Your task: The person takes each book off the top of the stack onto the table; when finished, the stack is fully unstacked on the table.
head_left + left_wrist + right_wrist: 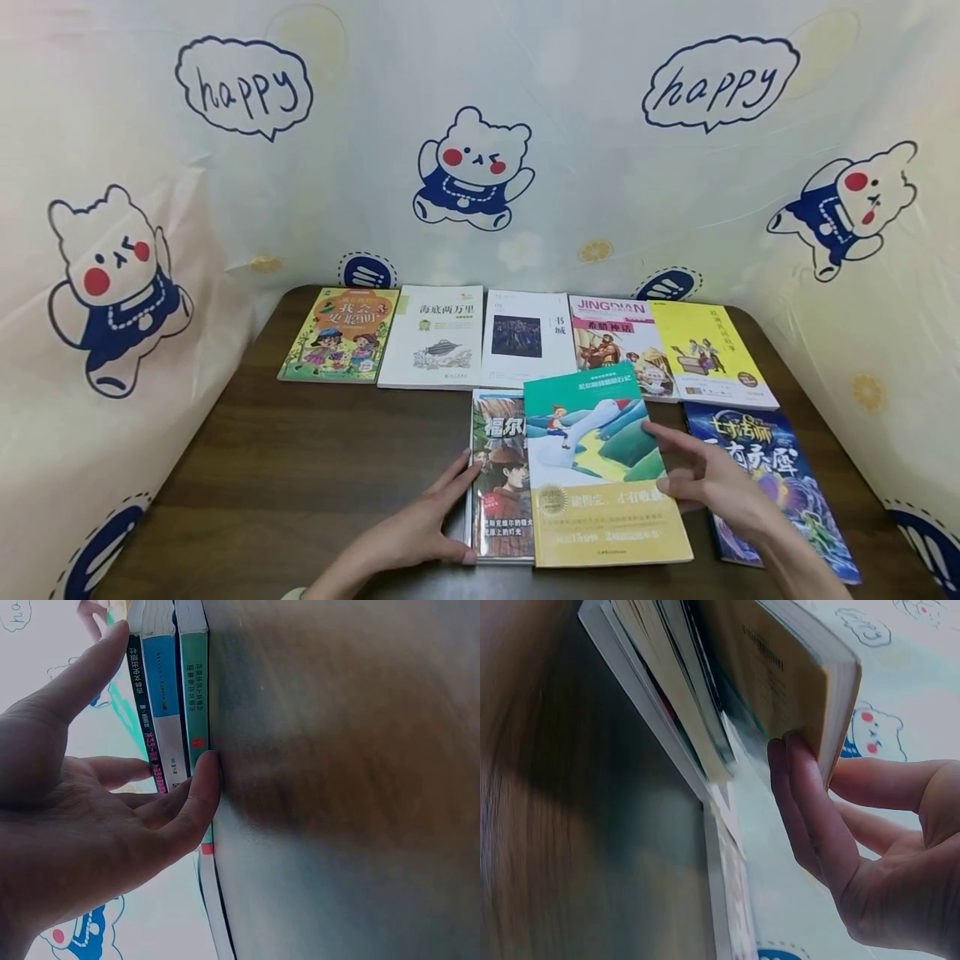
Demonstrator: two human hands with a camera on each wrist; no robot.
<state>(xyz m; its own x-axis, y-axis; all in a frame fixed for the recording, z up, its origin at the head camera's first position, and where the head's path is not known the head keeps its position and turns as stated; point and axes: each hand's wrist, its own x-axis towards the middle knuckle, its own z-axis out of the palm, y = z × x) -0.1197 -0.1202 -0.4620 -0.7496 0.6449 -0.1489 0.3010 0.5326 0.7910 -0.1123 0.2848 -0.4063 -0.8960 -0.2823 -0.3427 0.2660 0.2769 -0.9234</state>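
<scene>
Thumb and fingers of my right hand pinch the right edge of a paperback book with a green, white and yellow cover. In the right wrist view this book's back cover is tilted and raised above a stack of books. A comic-style book lies on top of that stack, partly covered by the held one. My left hand touches the stack's left side; in the left wrist view its fingers lie along the black, blue-and-white and green spines, thumb near the corner.
Across the back of the brown table lie an orange children's book, two white books, a JINGDIAN book and a yellow book. A blue-purple book lies at the right. Printed cloth hangs behind.
</scene>
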